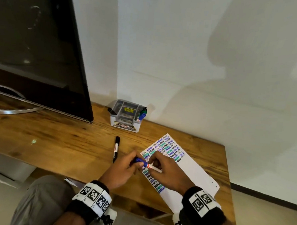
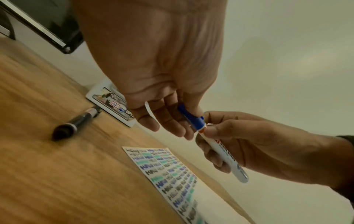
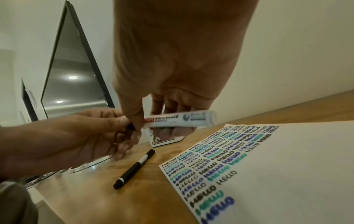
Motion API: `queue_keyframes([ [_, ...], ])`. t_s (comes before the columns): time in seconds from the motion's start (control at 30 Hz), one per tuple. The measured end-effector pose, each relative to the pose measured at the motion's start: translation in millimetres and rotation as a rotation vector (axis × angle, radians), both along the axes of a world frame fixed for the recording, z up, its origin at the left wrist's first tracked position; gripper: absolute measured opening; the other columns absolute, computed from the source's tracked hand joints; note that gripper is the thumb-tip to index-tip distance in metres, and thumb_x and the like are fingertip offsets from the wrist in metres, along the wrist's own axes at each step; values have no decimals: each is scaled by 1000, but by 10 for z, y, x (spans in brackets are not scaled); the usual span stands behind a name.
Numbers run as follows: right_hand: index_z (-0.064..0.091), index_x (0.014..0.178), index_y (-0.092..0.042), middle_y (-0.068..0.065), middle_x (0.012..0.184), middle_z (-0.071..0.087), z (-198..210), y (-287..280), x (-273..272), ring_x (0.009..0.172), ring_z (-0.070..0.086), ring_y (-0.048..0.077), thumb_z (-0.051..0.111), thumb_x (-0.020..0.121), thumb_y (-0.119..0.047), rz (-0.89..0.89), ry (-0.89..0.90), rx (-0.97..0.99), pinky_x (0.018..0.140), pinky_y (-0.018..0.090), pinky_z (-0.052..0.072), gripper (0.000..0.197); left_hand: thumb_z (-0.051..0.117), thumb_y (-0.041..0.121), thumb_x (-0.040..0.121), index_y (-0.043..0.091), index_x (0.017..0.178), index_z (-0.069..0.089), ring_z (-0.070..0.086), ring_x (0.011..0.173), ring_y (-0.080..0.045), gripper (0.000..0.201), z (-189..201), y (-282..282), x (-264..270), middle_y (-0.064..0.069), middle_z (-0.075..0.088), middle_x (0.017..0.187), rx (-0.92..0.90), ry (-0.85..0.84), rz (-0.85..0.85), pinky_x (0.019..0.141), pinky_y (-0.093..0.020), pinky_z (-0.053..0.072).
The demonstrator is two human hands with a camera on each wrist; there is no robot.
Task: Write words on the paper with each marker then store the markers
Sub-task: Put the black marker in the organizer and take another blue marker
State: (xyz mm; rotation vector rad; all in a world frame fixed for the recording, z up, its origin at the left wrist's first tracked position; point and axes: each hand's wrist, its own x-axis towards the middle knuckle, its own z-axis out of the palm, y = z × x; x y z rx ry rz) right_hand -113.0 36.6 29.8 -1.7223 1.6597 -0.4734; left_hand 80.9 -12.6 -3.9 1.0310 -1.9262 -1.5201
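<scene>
Blue-capped whiteboard marker (image 1: 146, 164), a white cylindrical barrel with printed label and a red band beside the blue cap, held level above the near-left part of the paper (image 1: 195, 172). The left hand (image 1: 121, 171) curls its fingers round the blue cap (image 2: 191, 117); the right hand (image 1: 167, 169) pinches the barrel (image 3: 180, 121) between thumb and fingers just beside the cap. Whether cap and barrel are fully joined cannot be made out; the junction is covered by fingertips in the right wrist view.

The paper, a flat white sheet, lies on the wooden bench (image 1: 52, 139); rows of "HELLO" in black, blue and teal fill the side of it beneath the marker, and its near corner is cut off behind the right wrist band.

Left of the paper, apart from it, a slim black marker (image 1: 116, 148) lies capped on the grained bench top. Beyond the paper, against the wall, stands a clear plastic box (image 1: 125, 116) with compartments; blue and green marker caps (image 1: 142, 114) stick up at its right edge, contents otherwise indistinct. Far left of the paper, a dark glossy screen (image 1: 33, 45) on a curved metal stand, cropped by the frame.
</scene>
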Motion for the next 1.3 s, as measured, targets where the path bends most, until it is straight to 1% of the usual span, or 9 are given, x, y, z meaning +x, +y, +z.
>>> queue_keyframes([
  [0.13,60,122,-26,-5,122,66,-96,262,-71,107,60,8,56,100,-42,11,30,-67,92,26,49,27,59,20,98,22,105,53,65,90,-1,10,8,158,-161,10,69,106,-63,-9,-28,75,-18,50],
  [0.23,56,133,-30,-8,134,62,-145,413,-114,118,58,9,48,103,-46,-2,81,-110,99,25,47,36,60,21,98,21,106,51,65,98,-1,12,25,240,-242,10,68,113,-121,-25,-37,79,-17,51],
  [0.43,51,133,-35,-8,128,66,-187,557,-155,108,63,9,40,103,-53,53,214,-200,79,20,50,37,68,17,92,10,100,60,65,98,-10,13,22,295,-252,9,70,102,-142,23,-50,83,-24,53],
  [0.57,52,133,-34,-5,126,67,-242,557,-183,106,64,12,41,102,-54,68,253,-179,76,23,52,39,70,33,87,8,100,61,66,104,-16,30,-35,279,-249,4,71,104,-87,45,-71,90,-40,55],
  [0.67,50,134,-32,-3,127,66,-260,545,-185,106,64,13,42,102,-53,76,264,-132,78,27,56,39,71,22,90,9,103,62,65,107,-13,20,-108,268,-256,7,71,107,-99,29,-67,91,-40,55],
  [0.83,46,139,-35,-2,131,65,-292,504,-173,104,66,14,42,102,-55,55,328,-107,77,28,57,43,70,19,90,10,100,64,66,103,-12,14,-153,238,-280,7,72,103,-106,37,-45,90,-38,55],
  [1.0,47,132,-37,-2,125,67,-290,463,-172,98,67,17,41,102,-55,37,338,-91,74,33,58,36,70,14,90,7,97,64,67,98,-17,13,-182,190,-290,2,72,100,-91,80,-36,87,-43,55],
  [1.2,52,129,-35,-3,123,68,-297,429,-180,96,65,14,41,100,-59,17,342,-63,66,22,46,39,71,11,89,14,90,66,67,105,-19,6,-152,162,-279,-2,72,106,-43,142,-52,89,-36,57],
  [1.3,59,125,-32,-4,119,69,-311,444,-183,95,65,10,38,97,-66,-30,315,-21,68,21,51,48,73,5,87,14,86,64,68,103,-20,12,-135,129,-267,-3,73,104,-14,139,-35,84,-29,57],
])
